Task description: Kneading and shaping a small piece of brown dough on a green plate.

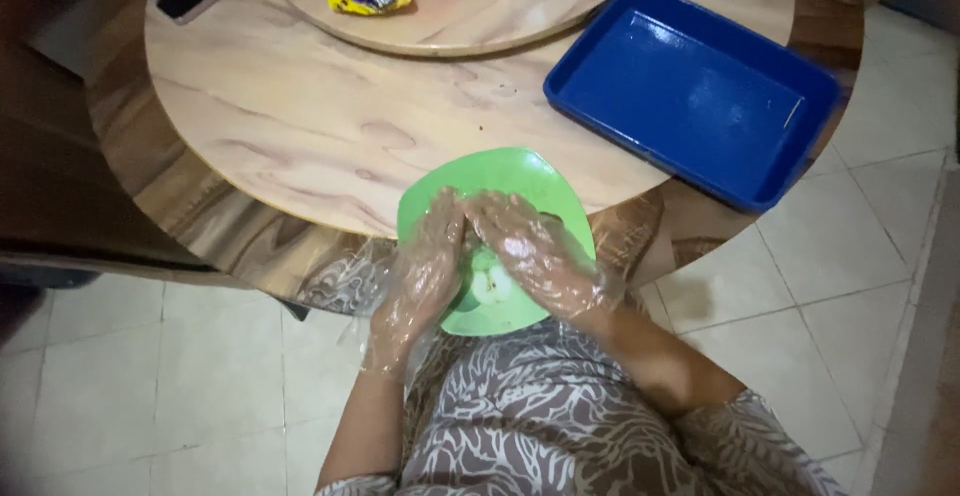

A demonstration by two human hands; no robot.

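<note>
Patterned cloth (pixel 560 406) at the lap, left hand (pixel 425 266) and right hand (pixel 535 251) sheathed in crinkled clear plastic, cupped loosely over pale lumps (pixel 492 284) in a green bowl (pixel 500 171), grip not discernible, glossy blue tray (pixel 690 86) beside, on a round wood-grain table (pixel 300 126).

Bowl (pixel 520 181) at table (pixel 300 126) edge, tray (pixel 700 96) right.
</note>
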